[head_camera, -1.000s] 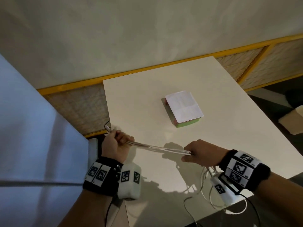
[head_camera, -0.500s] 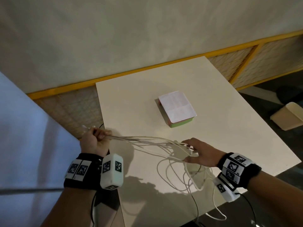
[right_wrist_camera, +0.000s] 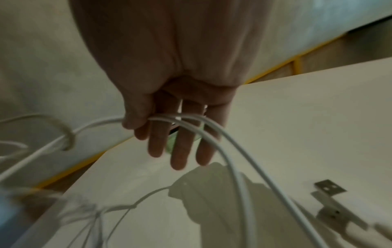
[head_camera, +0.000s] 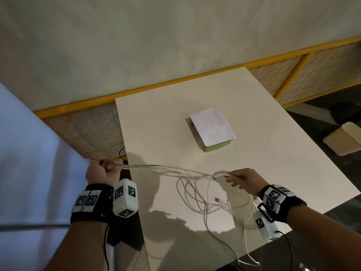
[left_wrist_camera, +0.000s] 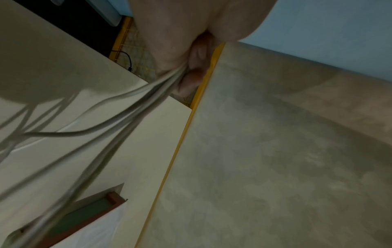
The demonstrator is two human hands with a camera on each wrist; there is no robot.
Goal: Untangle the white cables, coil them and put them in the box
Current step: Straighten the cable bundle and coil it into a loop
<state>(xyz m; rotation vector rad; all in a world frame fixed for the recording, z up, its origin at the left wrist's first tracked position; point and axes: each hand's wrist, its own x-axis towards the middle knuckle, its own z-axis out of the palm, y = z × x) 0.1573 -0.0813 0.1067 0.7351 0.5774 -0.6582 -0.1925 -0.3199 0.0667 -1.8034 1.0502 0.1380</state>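
Several white cables (head_camera: 166, 170) stretch above the table (head_camera: 156, 124) between my hands. My left hand (head_camera: 106, 166) grips one end of the bundle in a fist, just past the table's left edge; in the left wrist view the strands (left_wrist_camera: 148, 94) fan out from that fist (left_wrist_camera: 191, 73). My right hand (head_camera: 230, 178) pinches the strands (right_wrist_camera: 212, 130) between thumb and straight fingers (right_wrist_camera: 180, 151). Slack loops (head_camera: 195, 200) lie on the table below it, with a USB plug (head_camera: 216, 199) among them. The box (head_camera: 213, 130), green-sided with a white sheet on top, sits farther back.
Some cable ends hang over the table's near edge (head_camera: 252, 261). A thin black cable (head_camera: 122, 153) hangs at the left edge. A beige bin (head_camera: 343, 141) stands on the dark floor to the right. A yellow-framed panel (head_camera: 82, 130) runs along the wall.
The taut bundle has gone slack and its loops have dropped onto the table. My left hand has moved left, off the table edge. My right fist has loosened into a pinch.
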